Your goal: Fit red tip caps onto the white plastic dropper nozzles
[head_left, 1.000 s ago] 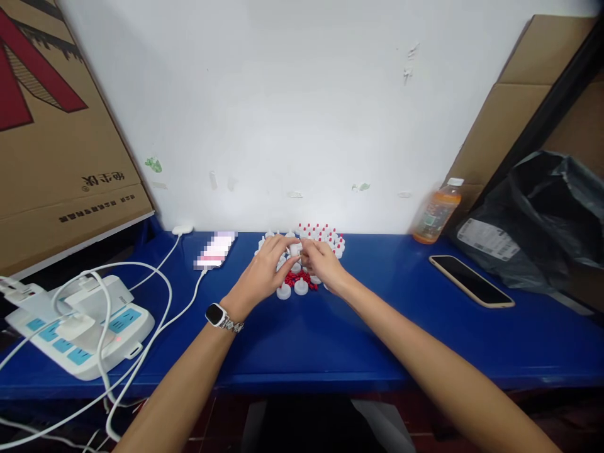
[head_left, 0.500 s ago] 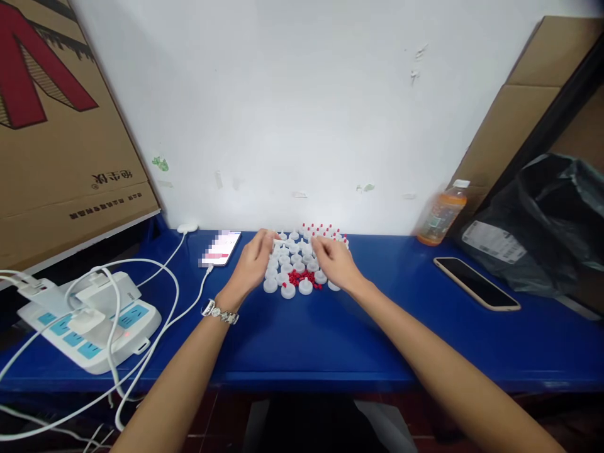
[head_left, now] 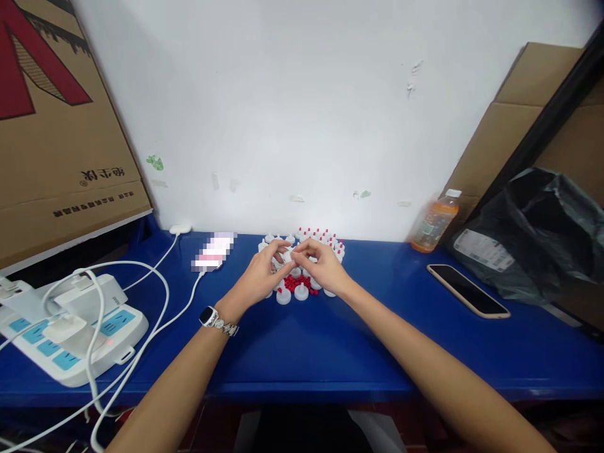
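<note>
My left hand (head_left: 260,274) holds a white nozzle cap (head_left: 287,257) between thumb and fingers, above the other caps. Thumb and fingertips of my right hand (head_left: 326,267) are pinched together against the top of that cap; what they hold, if anything, is hidden. Below the hands lies a heap of small red tips (head_left: 298,284) among white nozzle caps (head_left: 301,292) standing spout up. One front cap (head_left: 284,297) has a red tip lying on it. Behind my right hand stand several white caps with red tips (head_left: 323,235) on their spouts.
On the left of the blue table (head_left: 311,352) are a power strip (head_left: 70,362) with looped white cables and a charging phone (head_left: 213,251). To the right stand an orange drink bottle (head_left: 434,223), another phone (head_left: 467,290) and a dark plastic bag (head_left: 533,233). A white wall rises behind.
Both hands have come together over the caps, from apart at either side. A white nozzle cap is now up in my left hand. The view has shifted slightly.
</note>
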`<state>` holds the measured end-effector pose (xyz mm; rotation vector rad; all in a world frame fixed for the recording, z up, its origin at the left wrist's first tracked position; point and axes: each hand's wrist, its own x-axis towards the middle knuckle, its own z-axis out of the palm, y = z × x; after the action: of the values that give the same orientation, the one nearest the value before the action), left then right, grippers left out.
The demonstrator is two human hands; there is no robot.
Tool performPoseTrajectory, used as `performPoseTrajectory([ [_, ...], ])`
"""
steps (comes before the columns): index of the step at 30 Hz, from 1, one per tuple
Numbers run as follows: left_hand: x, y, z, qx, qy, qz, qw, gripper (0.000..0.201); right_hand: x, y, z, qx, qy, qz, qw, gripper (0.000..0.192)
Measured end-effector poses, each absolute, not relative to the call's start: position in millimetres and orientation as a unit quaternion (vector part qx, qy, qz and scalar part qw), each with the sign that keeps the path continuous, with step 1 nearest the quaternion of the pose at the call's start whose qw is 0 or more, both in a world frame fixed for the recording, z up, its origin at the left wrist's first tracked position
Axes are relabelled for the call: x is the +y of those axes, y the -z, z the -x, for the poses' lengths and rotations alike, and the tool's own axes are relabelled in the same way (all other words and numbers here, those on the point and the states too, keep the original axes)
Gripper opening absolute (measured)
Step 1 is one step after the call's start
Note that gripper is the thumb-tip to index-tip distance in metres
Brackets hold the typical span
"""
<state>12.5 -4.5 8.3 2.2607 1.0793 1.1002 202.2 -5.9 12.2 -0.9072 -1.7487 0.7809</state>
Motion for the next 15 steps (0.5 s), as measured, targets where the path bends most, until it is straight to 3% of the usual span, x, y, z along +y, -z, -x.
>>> performPoseTrajectory([
  [6, 1.9, -2.2, -9.6, 0.437, -0.395, -0.794, 0.148, 0.039, 53.6, -24.6, -216.5, -0.697, -0.225, 0.470, 0.492, 0.013],
  [11, 3.5, -1.8, -7.1, 0.445, -0.372, -0.804, 0.131, 0.029, 107.6, -27.4, -217.4, -0.713, -0.117, 0.607, 0.330, 0.008],
  [15, 3.4, -2.2, -7.3, 0.442, -0.369, -0.807, 0.127, 0.029, 121.0, -21.0, -209.1, -0.741, -0.038, 0.635, 0.217, 0.013],
])
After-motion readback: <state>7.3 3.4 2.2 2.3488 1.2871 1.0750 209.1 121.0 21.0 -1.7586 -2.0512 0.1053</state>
